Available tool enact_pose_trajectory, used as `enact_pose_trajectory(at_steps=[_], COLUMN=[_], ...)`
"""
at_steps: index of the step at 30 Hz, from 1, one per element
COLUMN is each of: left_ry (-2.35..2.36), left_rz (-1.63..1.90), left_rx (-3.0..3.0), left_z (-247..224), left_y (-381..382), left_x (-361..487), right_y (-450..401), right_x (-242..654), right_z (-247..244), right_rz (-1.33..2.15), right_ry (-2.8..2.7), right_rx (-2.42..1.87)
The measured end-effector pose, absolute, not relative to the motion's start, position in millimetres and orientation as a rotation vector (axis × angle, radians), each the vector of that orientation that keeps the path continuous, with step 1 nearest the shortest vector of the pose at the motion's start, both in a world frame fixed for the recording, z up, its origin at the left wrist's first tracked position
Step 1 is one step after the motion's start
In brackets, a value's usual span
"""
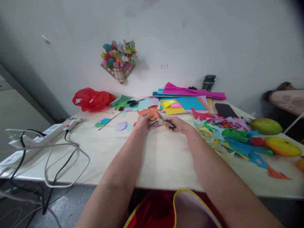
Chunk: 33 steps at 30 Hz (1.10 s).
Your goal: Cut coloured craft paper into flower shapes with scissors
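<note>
My left hand [142, 122] is closed on a piece of orange paper [145, 112] above the middle of the table. In my right hand [178, 124] is a pair of scissors [159, 114] with black handles, its blades pointing up and left at the orange paper's right edge. Whether the blades touch the paper is hard to tell. Small paper scraps [154, 127] lie below and between the hands. Left of my left hand rest a lilac scalloped paper shape [121, 126] and a blue paper circle [105, 121] overlapping a green one.
Coloured paper sheets [192, 104] and black-handled scissors [133, 103] lie at the back. Paper offcuts [232, 133], a phone [225, 110] and mangoes [282, 146] cover the right side. A red plastic bag [92, 98], power strips [51, 129] and loose cables [80, 152] occupy the left.
</note>
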<state>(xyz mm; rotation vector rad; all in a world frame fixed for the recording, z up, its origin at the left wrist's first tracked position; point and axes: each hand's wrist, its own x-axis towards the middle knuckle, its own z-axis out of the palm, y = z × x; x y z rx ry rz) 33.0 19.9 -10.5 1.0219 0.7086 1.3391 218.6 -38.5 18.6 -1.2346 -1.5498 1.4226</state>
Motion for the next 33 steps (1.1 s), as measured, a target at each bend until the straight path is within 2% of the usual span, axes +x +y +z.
enact_pose_trajectory(at_steps=[33], left_ry=[0.726], left_rz=[1.349], left_rx=[1.0], left_z=[-7], left_y=[19], left_x=[35], right_y=[-36], right_x=[219], right_z=[14], right_rz=[1.403], right_ry=[-1.568], right_rx=[-1.212])
